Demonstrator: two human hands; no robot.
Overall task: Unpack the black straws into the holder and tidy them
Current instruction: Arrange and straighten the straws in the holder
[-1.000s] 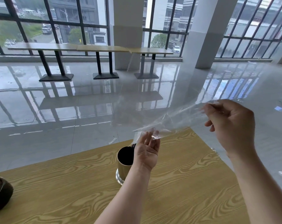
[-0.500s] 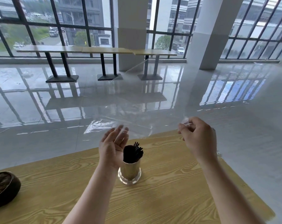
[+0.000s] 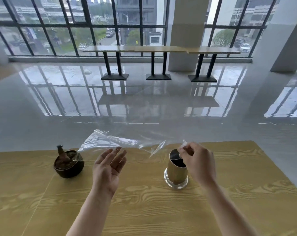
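Right hand [image 3: 198, 165] pinches the clear bag [image 3: 106, 142] right above the holder [image 3: 175, 174]. Left hand [image 3: 108, 167] sits at its 9 o'clock, fingers loose.

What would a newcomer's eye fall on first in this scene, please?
The clear plastic bag stretched in mid-air above the wooden table, one end pinched by the right hand. Beneath that hand stands the gold holder of black straws; the left hand is open, palm up, at centre.

Your right hand [image 3: 198, 165] pinches one end of the clear plastic bag [image 3: 106, 142] above the gold holder [image 3: 175, 175] of black straws [image 3: 178, 164]. Your left hand [image 3: 108, 169] lies open, palm up, just under the bag.
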